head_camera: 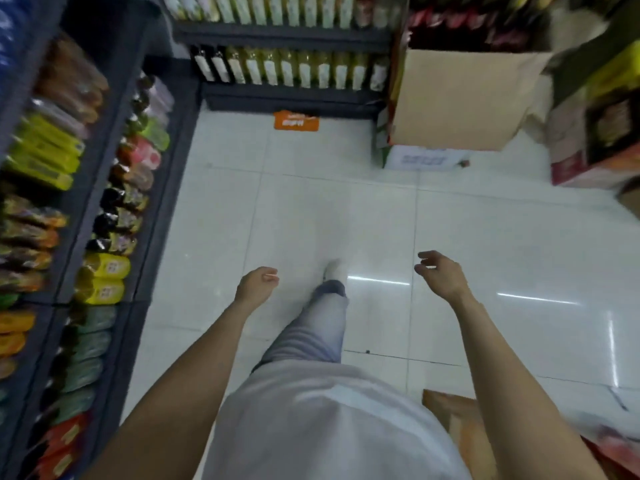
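View: head camera, looking down a shop aisle; edges are blurry.
Left hand: mine, held out over the floor, fingers loosely curled in, holding nothing, touching nothing.
Right hand: mine, held out over the floor, fingers slack and slightly bent, thumb apart, holding nothing.
Hands to each other: well apart, my leg between them.
Yellow packets: nearest goods to my left hand; two together on a low shelf at the left, well apart from the hand, untouched.
Rack: dark, runs along my left side; rows of green, red and dark packets, labels unreadable.
Floor: white glossy tiles with streaks of reflected light.
Leg: grey trouser, out in front of me.
Shoe: white, on the floor between my hands.
Shirt: white, bottom centre.
Bottles: row with white labels on the far rack's lowest shelf, straight ahead.
Orange sign: at the foot of the far rack; text unreadable.
Cardboard box: tan, upper right, standing on a white carton.
Brown box: bottom right, partly hidden by my right forearm.
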A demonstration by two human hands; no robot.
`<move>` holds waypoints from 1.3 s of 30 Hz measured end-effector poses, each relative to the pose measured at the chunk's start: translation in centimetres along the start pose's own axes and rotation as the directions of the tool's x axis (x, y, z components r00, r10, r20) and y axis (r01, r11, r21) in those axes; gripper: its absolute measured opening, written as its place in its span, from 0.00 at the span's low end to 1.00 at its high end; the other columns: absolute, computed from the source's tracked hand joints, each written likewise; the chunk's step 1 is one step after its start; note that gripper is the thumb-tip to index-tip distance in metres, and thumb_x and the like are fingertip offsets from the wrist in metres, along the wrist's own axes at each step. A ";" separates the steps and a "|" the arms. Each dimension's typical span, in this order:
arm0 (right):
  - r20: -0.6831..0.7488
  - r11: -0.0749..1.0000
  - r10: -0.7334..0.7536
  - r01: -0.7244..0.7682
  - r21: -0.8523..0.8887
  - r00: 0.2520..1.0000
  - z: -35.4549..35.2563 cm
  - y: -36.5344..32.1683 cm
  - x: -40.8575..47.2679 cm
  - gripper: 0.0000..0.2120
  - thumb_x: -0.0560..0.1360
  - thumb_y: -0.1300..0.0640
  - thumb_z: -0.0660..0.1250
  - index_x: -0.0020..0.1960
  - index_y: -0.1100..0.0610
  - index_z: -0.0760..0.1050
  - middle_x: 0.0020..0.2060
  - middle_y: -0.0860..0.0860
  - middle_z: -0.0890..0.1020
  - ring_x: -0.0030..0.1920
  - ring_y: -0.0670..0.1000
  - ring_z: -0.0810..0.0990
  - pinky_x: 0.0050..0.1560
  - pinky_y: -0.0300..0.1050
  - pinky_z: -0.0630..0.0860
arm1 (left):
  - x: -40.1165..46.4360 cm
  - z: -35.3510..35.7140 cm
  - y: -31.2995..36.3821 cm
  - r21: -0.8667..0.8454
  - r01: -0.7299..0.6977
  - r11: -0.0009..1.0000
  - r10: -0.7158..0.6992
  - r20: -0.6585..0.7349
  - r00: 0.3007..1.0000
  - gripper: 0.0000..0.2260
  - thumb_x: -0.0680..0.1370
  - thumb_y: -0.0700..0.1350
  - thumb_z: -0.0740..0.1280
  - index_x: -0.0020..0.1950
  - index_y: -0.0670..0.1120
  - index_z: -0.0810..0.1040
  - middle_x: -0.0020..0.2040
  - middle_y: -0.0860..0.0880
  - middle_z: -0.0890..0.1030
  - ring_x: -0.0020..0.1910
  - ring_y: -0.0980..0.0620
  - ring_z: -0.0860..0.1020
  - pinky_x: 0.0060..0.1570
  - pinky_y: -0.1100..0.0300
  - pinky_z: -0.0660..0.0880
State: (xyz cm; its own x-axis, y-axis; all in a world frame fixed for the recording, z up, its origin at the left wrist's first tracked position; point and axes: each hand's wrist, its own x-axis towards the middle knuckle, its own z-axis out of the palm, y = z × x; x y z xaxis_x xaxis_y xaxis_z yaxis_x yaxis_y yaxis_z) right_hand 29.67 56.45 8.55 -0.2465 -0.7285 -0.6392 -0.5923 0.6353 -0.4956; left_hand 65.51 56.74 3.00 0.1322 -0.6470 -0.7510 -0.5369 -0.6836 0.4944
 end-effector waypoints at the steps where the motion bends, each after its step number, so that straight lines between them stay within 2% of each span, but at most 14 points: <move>1: -0.011 0.999 0.027 -0.027 0.021 1.000 -2.0 0.1 2.0 0.17 0.77 0.58 0.64 0.65 0.57 0.73 0.59 0.55 0.79 0.54 0.53 0.76 0.52 0.42 0.70 | 1.8 0.8 2.3 0.017 0.008 1.000 -0.008 0.011 1.000 0.12 0.77 0.43 0.66 0.60 0.44 0.78 0.56 0.43 0.81 0.55 0.43 0.79 0.54 0.56 0.74; 4: -0.053 0.996 0.053 -0.049 0.071 0.997 -7.9 -0.3 8.5 0.16 0.77 0.57 0.63 0.65 0.56 0.73 0.58 0.54 0.79 0.51 0.50 0.74 0.49 0.41 0.68 | 7.4 3.2 9.9 0.009 0.016 1.000 -0.016 0.014 1.000 0.13 0.77 0.44 0.66 0.61 0.45 0.78 0.56 0.42 0.81 0.55 0.44 0.78 0.56 0.54 0.74; 7: -0.111 0.987 0.076 -0.058 0.151 0.991 -13.8 -1.7 14.3 0.15 0.77 0.58 0.63 0.64 0.56 0.74 0.56 0.54 0.79 0.50 0.49 0.75 0.47 0.42 0.69 | 12.1 5.0 18.2 -0.064 0.040 0.997 -0.039 0.017 0.999 0.13 0.77 0.42 0.66 0.61 0.43 0.77 0.56 0.42 0.81 0.50 0.48 0.78 0.52 0.58 0.72; 9: -0.142 0.984 0.064 -0.039 0.171 0.988 -17.6 -2.9 18.0 0.14 0.78 0.59 0.62 0.62 0.57 0.74 0.54 0.53 0.80 0.49 0.49 0.75 0.46 0.41 0.69 | 14.7 5.9 23.7 -0.084 0.037 0.996 -0.037 0.005 0.999 0.12 0.77 0.42 0.65 0.60 0.44 0.78 0.56 0.43 0.81 0.51 0.49 0.79 0.52 0.57 0.73; 13: -0.171 0.985 0.049 -0.019 0.171 0.984 -24.5 -5.6 25.5 0.14 0.77 0.61 0.61 0.61 0.57 0.76 0.51 0.53 0.81 0.47 0.50 0.77 0.46 0.40 0.69 | 18.4 7.7 35.1 -0.097 -0.075 0.992 0.073 -0.028 0.997 0.10 0.78 0.41 0.66 0.58 0.44 0.78 0.55 0.43 0.81 0.49 0.50 0.79 0.46 0.60 0.72; 17: -0.194 0.993 -0.015 0.037 0.113 0.981 -30.8 -7.2 34.3 0.13 0.76 0.62 0.62 0.59 0.57 0.77 0.50 0.56 0.83 0.51 0.54 0.80 0.50 0.41 0.72 | 21.5 10.7 45.2 -0.057 -0.197 0.979 0.194 -0.063 0.979 0.09 0.77 0.37 0.64 0.56 0.45 0.79 0.52 0.45 0.82 0.52 0.46 0.80 0.53 0.58 0.74; 21: -0.260 0.992 -0.110 0.120 0.024 0.959 -36.2 -8.4 43.7 0.14 0.75 0.63 0.63 0.59 0.59 0.76 0.51 0.56 0.83 0.50 0.56 0.81 0.49 0.40 0.70 | 24.5 14.5 52.2 -0.003 -0.278 0.961 0.275 -0.120 0.954 0.12 0.77 0.34 0.64 0.56 0.47 0.78 0.49 0.50 0.82 0.49 0.46 0.81 0.57 0.55 0.75; 24: -0.291 0.984 -0.176 0.162 -0.072 0.940 -39.9 -9.1 49.7 0.14 0.75 0.62 0.62 0.60 0.60 0.75 0.50 0.59 0.82 0.50 0.61 0.80 0.48 0.48 0.74 | 26.3 17.5 56.3 0.033 -0.279 0.960 0.281 -0.123 0.952 0.13 0.77 0.34 0.64 0.53 0.51 0.78 0.48 0.52 0.82 0.49 0.48 0.81 0.55 0.57 0.76; 26: -0.301 0.976 -0.202 0.166 -0.139 0.932 -42.1 -9.8 53.4 0.15 0.75 0.63 0.62 0.62 0.61 0.72 0.49 0.63 0.81 0.48 0.65 0.79 0.45 0.53 0.74 | 27.7 19.5 59.5 0.070 -0.293 0.954 0.298 -0.071 0.952 0.13 0.77 0.34 0.64 0.55 0.50 0.78 0.48 0.53 0.81 0.51 0.50 0.80 0.55 0.60 0.74; 28: -0.329 0.943 -0.314 0.253 -0.215 0.891 -44.0 -10.4 57.3 0.20 0.73 0.64 0.63 0.66 0.60 0.70 0.54 0.63 0.79 0.53 0.64 0.77 0.50 0.54 0.75 | 29.7 21.6 63.0 0.102 -0.317 0.943 0.321 -0.024 0.947 0.14 0.77 0.34 0.64 0.58 0.47 0.78 0.50 0.51 0.81 0.52 0.52 0.79 0.55 0.65 0.72; 30: -0.294 0.883 -0.432 0.333 -0.331 0.853 -45.2 -10.7 61.0 0.24 0.72 0.64 0.64 0.68 0.60 0.69 0.60 0.60 0.76 0.59 0.63 0.72 0.58 0.56 0.71 | 32.3 23.8 66.3 0.080 -0.326 0.942 0.327 -0.008 0.945 0.15 0.76 0.32 0.64 0.61 0.44 0.77 0.53 0.48 0.81 0.53 0.52 0.78 0.53 0.72 0.70; 31: -0.265 0.862 -0.449 0.335 -0.380 0.853 -45.7 -10.7 62.7 0.25 0.71 0.63 0.65 0.68 0.59 0.68 0.62 0.58 0.75 0.61 0.62 0.71 0.60 0.56 0.69 | 33.7 25.0 67.9 0.046 -0.317 0.947 0.318 -0.004 0.948 0.16 0.76 0.32 0.64 0.63 0.43 0.75 0.56 0.46 0.80 0.55 0.51 0.77 0.54 0.72 0.70; 34: -0.184 0.828 -0.416 0.288 -0.482 0.891 -46.3 -10.4 66.5 0.29 0.71 0.56 0.70 0.70 0.55 0.66 0.65 0.54 0.74 0.64 0.61 0.67 0.60 0.54 0.62 | 37.6 28.7 71.5 0.017 -0.291 0.957 0.291 -0.001 0.957 0.20 0.77 0.36 0.66 0.68 0.46 0.70 0.63 0.48 0.75 0.61 0.51 0.74 0.60 0.63 0.70; 39: -0.107 0.732 -0.435 0.282 -0.620 0.894 -45.8 -9.3 69.2 0.30 0.71 0.49 0.71 0.68 0.55 0.65 0.65 0.54 0.74 0.63 0.61 0.65 0.58 0.55 0.60 | 43.6 33.6 74.7 -0.021 -0.306 0.952 0.306 -0.011 0.952 0.32 0.73 0.39 0.72 0.73 0.48 0.63 0.70 0.48 0.69 0.69 0.50 0.68 0.68 0.54 0.68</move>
State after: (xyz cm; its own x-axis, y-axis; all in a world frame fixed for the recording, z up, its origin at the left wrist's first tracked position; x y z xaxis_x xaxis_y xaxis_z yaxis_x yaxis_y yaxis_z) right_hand -16.98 -11.59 -4.15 -0.0448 -0.9550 -0.2931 -0.9787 0.1008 -0.1787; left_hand 3.12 -11.20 -7.52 -0.0288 -0.8288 -0.5588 -0.5340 -0.4598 0.7095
